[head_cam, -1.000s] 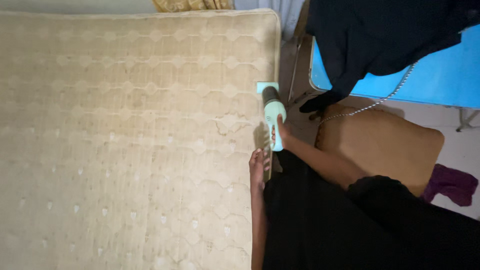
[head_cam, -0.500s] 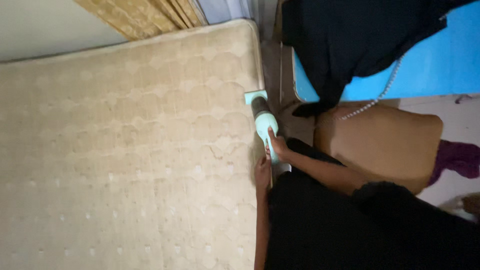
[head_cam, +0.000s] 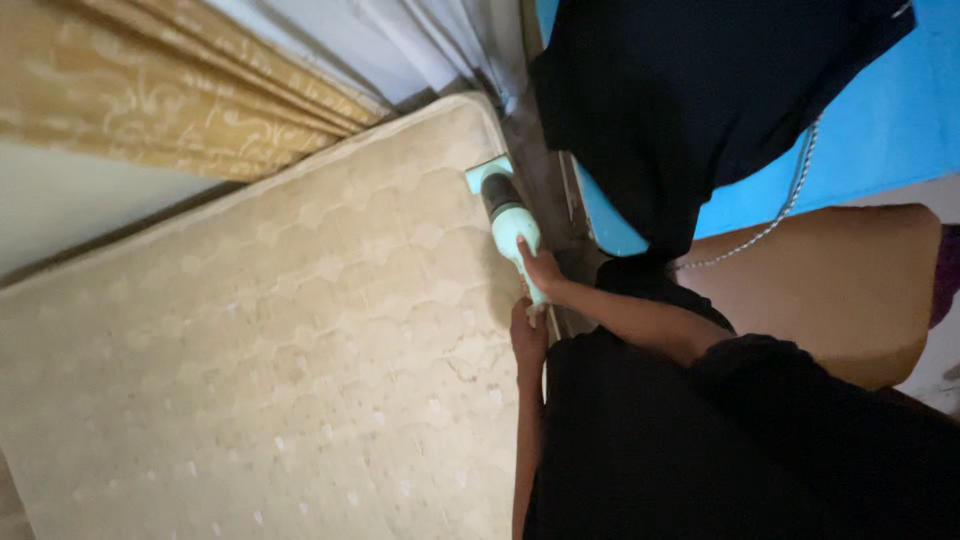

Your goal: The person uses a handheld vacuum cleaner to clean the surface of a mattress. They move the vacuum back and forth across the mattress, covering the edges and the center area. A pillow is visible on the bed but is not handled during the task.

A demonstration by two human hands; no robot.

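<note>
1. The right hand point(head_cam: 543, 270) has its fingers wrapped round the handle of a mint-green handheld vacuum point(head_cam: 510, 225).
2. The vacuum lies on the mattress point(head_cam: 280, 350), close to its right edge and near the far corner. Its flat nozzle point(head_cam: 483, 173) points toward that corner, and a dark band sits just behind the nozzle.
3. The left hand point(head_cam: 527, 335) rests on the mattress edge just behind the right hand; its fingers look loosely curled and hold nothing that can be made out.
4. The mattress is beige and quilted, with pale marks and faint stains, and it takes up most of the view to the left of the hands, all open surface.
5. A narrow dim gap point(head_cam: 555, 190) runs along the right edge of the mattress, between it and a blue surface point(head_cam: 870, 110).
6. A dark cloth point(head_cam: 690, 100) hangs over the blue surface and down toward the right hand.
7. A braided white cord point(head_cam: 780, 215) runs down from the blue surface across a brown cushion point(head_cam: 850, 290), which lies to the right of the arm.
8. Gold patterned curtains point(head_cam: 150, 100) and pale drapes point(head_cam: 400, 40) hang beyond the far edge of the mattress.
</note>
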